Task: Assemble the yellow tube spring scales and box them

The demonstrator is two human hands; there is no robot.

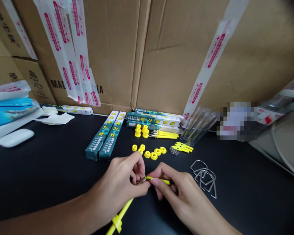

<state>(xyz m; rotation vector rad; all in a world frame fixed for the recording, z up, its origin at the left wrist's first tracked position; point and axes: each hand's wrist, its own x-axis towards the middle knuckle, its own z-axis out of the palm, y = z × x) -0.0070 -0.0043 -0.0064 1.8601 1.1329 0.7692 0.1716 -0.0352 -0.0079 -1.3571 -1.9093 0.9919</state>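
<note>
My left hand (123,182) is closed in a pinch on a small metal spring end (142,180) that joins a long yellow plastic rod (120,215); the rod runs down past my left wrist. Meeting it from the right, my right hand (172,189) pinches a second yellow rod piece (161,180). Both hands hover low over the black table (51,169). Just beyond my fingers lie several yellow rings (153,153).
Two green boxes (105,137) lie at centre left, more boxes (153,119) behind. Yellow rods with springs (182,148), clear tubes (198,125), wire clips (204,178), a white mouse (14,137) and large cardboard cartons (161,49) surround the spot.
</note>
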